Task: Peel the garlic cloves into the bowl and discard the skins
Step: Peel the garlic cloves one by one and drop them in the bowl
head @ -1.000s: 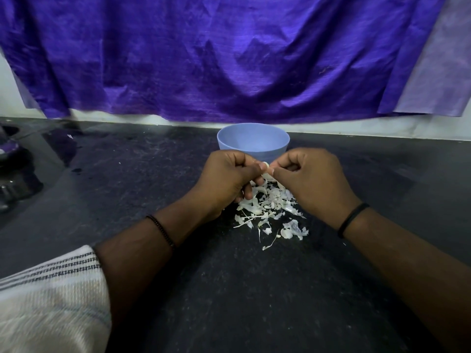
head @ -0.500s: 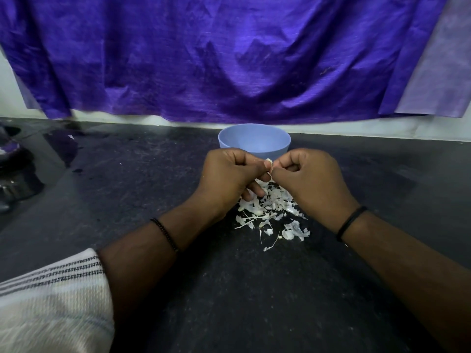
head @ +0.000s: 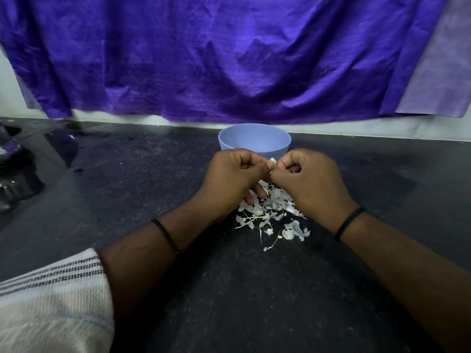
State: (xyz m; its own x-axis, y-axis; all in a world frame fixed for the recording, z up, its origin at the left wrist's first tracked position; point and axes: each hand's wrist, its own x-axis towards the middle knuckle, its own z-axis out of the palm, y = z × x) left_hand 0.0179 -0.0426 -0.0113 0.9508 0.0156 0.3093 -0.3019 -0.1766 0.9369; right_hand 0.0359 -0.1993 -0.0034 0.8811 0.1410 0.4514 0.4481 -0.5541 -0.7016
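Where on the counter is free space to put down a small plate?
Bare counter lies between the dark object and the left hand, also right of the right hand. Crowded: the skins before the bowl.

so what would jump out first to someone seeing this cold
Two hands meet mid-frame, the left hand and right hand pinching a garlic clove between them. Under them lies a heap of white skins on the dark counter, with a blue bowl just beyond and purple cloth behind.
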